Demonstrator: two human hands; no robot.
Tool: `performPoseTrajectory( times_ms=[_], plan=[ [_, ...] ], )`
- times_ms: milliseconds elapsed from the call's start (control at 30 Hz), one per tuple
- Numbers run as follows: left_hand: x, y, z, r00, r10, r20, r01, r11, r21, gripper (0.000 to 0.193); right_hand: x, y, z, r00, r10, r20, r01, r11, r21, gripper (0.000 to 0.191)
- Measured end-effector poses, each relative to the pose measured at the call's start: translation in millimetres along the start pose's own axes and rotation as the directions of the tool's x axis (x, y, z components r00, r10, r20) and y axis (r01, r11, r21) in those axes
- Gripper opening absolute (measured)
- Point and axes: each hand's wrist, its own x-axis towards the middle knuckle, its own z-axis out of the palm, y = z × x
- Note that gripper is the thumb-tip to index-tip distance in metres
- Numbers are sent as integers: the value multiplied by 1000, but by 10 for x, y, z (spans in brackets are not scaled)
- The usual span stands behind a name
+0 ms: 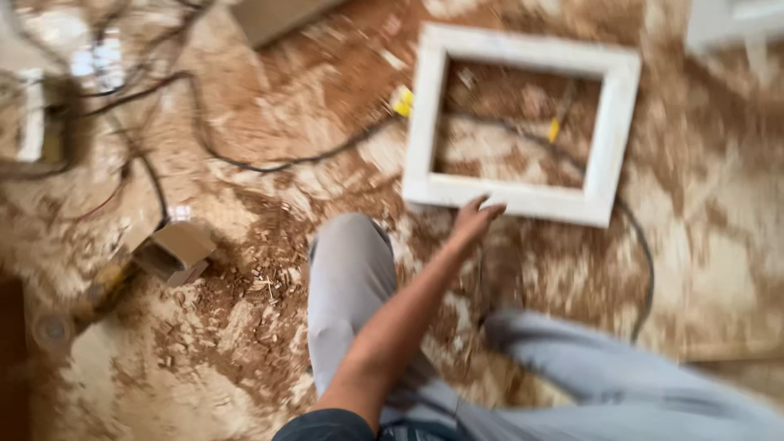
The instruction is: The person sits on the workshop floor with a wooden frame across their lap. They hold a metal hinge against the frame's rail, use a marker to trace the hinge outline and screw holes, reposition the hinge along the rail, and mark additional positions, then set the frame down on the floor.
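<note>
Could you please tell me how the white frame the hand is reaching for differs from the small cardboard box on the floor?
The frame is white, while the box is brown. The frame is much larger than the box. The frame lies flat with sawdust showing through its open middle; the box lies tipped, one end open. The hand is close to the frame's near edge, far from the box. Both rest on the sawdust-covered floor near black cables.

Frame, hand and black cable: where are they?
Frame (425, 122): head view, left white bar.
Hand (475, 219): head view, back of the hand, near the frame's bottom bar.
Black cable (269, 167): head view, curve on the floor left of the frame.
</note>
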Motion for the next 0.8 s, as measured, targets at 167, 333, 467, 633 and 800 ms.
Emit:
performPoseTrajectory(
  times_ms=[167, 333, 467, 633, 800],
  plan=[
    [-862, 655, -476, 860, 185, 475, -508, 383, 772, 63, -765, -113, -798, 984, 87, -153, -96, 994, -52, 38],
    [-1558, 1218, -1531, 957, 282, 61, -32, -108, 994, 75, -1111, -73, -1029, 958, 138, -252, -159, 985, -64, 38],
    [-1462, 1184, -1948, 928, 372, 27, -61, 80, 995, 76, -1222, -146, -1101, 951, 169, -257, -196, 977, -80, 38],
    [-1117, 1090, -2073, 986, 155, -58, 21, 226, 974, 56, -1351, -147, -1195, 952, 193, -236, -221, 970, -98, 37],
    [-1045, 1167, -1894, 992, 83, -91, 68, 248, 966, 49, -1349, -142, -1325, 959, 228, -167, -248, 962, -112, 37]
  ],
)
